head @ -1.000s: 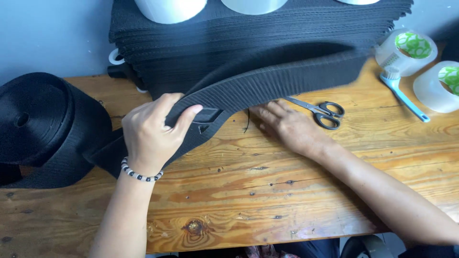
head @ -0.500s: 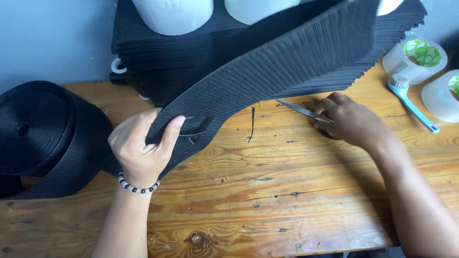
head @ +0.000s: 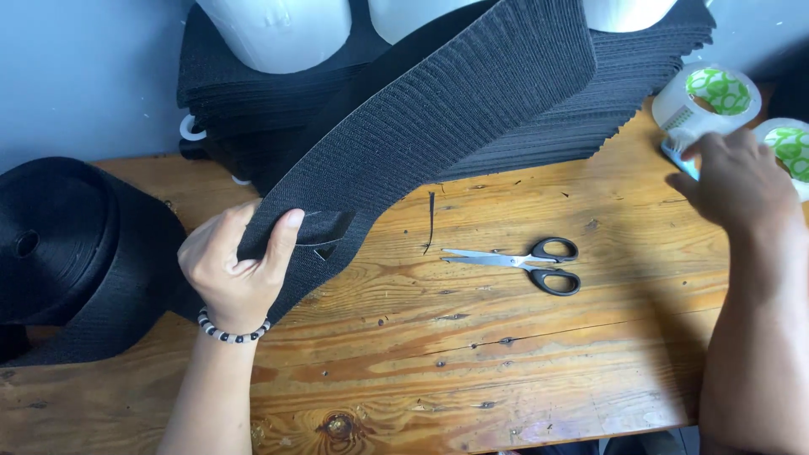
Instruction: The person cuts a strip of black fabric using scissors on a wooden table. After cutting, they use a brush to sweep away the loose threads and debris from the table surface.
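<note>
- Head view: the left hand (head: pixel 238 274) is clamping the near end of a bundle of black ribbed strips (head: pixel 438 126), thumb lying across the top and fingers curled underneath.
- The bundle is now lifting higher than it was half a second ago, rising from the hand in a long slant toward the upper right, with its far end standing over the stack behind.
- The right hand (head: pixel 737 181) has left the scissors, where it was resting a moment ago, and is now sitting at the right edge against a blue-handled tool (head: pixel 678 156) beside the tape rolls; whether it is gripping the tool cannot be told, since the fingers are blurred.
- The scissors (head: pixel 522 263) are lying uncovered on the tabletop (head: pixel 506 371), blades slightly apart and pointing left, black loop handles to the right.
- The strips are showing a fine corded weave, matte and flexible; the stack of cut black strips (head: pixel 548 143) behind is showing jagged layered edges.
- A large roll of black webbing (head: pixel 76 253) is sitting at the left, wound tight around a small core.
- Two rolls of clear tape (head: pixel 712 93) with green-and-white cores are standing at the far right.
- The tabletop is bare knotty wood, orange-brown and scratched.
- A black-and-white bead bracelet (head: pixel 232 331) is circling the left wrist.
</note>
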